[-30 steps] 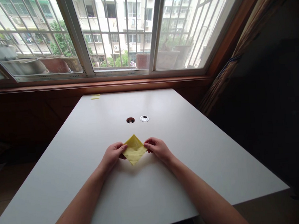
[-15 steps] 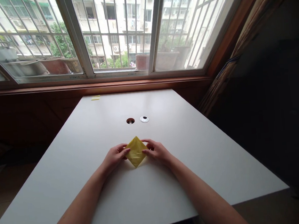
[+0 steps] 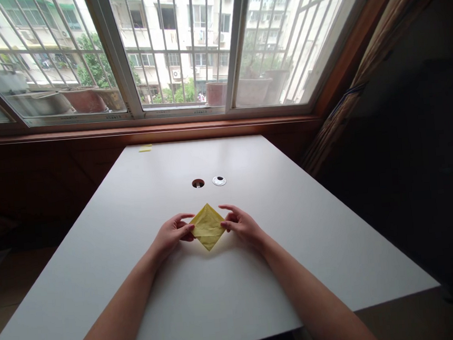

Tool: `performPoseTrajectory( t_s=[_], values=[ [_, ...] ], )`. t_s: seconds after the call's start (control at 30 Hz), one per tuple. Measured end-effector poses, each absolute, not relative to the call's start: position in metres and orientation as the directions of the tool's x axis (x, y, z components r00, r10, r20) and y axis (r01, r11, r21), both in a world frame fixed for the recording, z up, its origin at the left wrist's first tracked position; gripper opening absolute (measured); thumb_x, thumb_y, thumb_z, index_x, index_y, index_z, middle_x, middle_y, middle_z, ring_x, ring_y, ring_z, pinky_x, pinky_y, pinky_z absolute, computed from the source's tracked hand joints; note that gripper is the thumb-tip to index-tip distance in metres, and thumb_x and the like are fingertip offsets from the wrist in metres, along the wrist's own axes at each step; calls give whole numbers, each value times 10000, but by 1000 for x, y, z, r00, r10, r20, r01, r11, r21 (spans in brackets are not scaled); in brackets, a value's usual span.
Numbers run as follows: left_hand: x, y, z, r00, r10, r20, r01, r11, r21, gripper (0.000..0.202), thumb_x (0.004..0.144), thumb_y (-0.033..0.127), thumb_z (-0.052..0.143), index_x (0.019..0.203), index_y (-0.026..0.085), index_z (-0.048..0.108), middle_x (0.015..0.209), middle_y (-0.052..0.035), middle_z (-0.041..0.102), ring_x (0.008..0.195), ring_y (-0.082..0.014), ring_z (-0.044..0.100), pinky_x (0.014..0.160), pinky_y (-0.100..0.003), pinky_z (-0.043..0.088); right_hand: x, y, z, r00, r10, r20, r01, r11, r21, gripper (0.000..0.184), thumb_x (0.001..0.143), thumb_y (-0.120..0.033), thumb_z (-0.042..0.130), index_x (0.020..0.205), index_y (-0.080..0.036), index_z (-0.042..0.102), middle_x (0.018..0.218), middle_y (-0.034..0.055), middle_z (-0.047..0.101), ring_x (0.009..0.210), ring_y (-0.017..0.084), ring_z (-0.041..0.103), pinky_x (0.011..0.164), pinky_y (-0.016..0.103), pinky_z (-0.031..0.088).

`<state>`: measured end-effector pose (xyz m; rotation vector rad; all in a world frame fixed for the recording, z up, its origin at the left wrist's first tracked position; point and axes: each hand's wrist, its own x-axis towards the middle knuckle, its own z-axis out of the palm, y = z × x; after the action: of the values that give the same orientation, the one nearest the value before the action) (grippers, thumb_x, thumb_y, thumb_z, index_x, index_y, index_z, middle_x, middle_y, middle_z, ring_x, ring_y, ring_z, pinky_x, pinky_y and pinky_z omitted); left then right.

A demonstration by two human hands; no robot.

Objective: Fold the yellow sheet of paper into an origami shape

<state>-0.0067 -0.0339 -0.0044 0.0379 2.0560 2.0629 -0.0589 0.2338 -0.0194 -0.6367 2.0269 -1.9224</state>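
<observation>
A yellow folded paper (image 3: 208,226), diamond-shaped with a crease across it, lies on the white table (image 3: 205,293) just in front of me. My left hand (image 3: 172,234) pinches its left corner between thumb and fingers. On the other side, my right hand (image 3: 241,223) pinches the right corner, with its index finger raised above the paper's edge. Both forearms rest low over the table.
A round cable hole (image 3: 198,183) and its white cap (image 3: 219,180) sit beyond the paper. A small yellow note (image 3: 145,148) lies at the table's far edge by the wooden sill. A barred window fills the back; a curtain (image 3: 347,96) hangs at right.
The hands pressed inward over the paper half a second ago, then drew back to its side corners. The paper now lies flatter and wider.
</observation>
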Motion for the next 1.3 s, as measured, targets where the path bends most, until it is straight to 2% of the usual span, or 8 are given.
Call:
performPoseTrajectory(
  t_s=[0.4,0.5,0.67,0.8,0.9,1.0,1.1,1.3],
  values=[
    [-9,-40,-7,-992,35,-120,-121,-6,993,601,756,512,740,1203,141,587,880,-79,734,727,-181,702,717,-321,587,-61,238,-25,-928,-332,168,-222,132,-966,438,869,-378,607,1266,-197,555,739,5,659,671,146,588,642,282,497],
    [-8,-40,-7,-993,31,-117,-117,-9,993,613,755,509,741,1213,136,580,852,-77,732,727,-183,703,708,-315,584,-61,240,-25,-926,-295,235,-307,225,-925,382,925,-371,529,1272,-217,564,887,40,669,662,130,586,639,284,521],
    [-7,-39,-7,-991,38,-128,-129,-17,992,621,757,509,740,1220,127,581,842,-86,730,733,-193,707,691,-305,578,-55,238,-23,-768,-444,461,-633,412,-656,506,911,-226,553,1402,-327,478,1353,104,485,901,173,602,758,352,576],
    [-4,-34,-4,-978,143,-150,-154,-16,988,605,782,490,726,1258,149,573,851,-81,724,727,-182,703,688,-291,571,-46,230,-14,-593,-611,525,-804,485,-343,590,864,-212,667,1400,-379,489,1488,66,406,1210,268,482,1008,472,484],
    [-1,-28,-2,-963,227,-149,-144,37,989,571,809,501,694,1265,173,589,903,-88,712,758,-189,695,690,-304,575,-42,225,-8,-528,-676,514,-845,477,-241,510,871,-203,668,1338,-380,566,1478,41,460,1274,279,438,1035,469,439],
    [0,-25,-2,-981,188,37,65,145,987,443,859,508,626,1173,199,669,1071,-112,648,931,-214,656,767,-342,585,-40,224,-5,-522,-686,507,-850,471,-237,400,907,-232,631,1291,-345,616,1354,59,598,1200,262,505,989,447,433],
    [2,-24,-2,-911,217,350,407,334,850,332,860,446,655,1121,251,715,1131,-110,593,1077,-235,583,919,-392,534,-39,224,-5,-540,-671,508,-840,463,-282,337,946,-256,576,1273,-310,633,1232,66,680,1091,235,564,959,424,414],
    [3,-20,0,-754,372,542,653,512,558,191,895,312,637,1052,291,744,944,-84,692,929,-214,575,845,-354,496,-37,220,-7,-533,-665,524,-846,402,-351,306,962,-302,548,1253,-323,640,1162,39,715,1031,223,582,964,417,378]
  ],
)
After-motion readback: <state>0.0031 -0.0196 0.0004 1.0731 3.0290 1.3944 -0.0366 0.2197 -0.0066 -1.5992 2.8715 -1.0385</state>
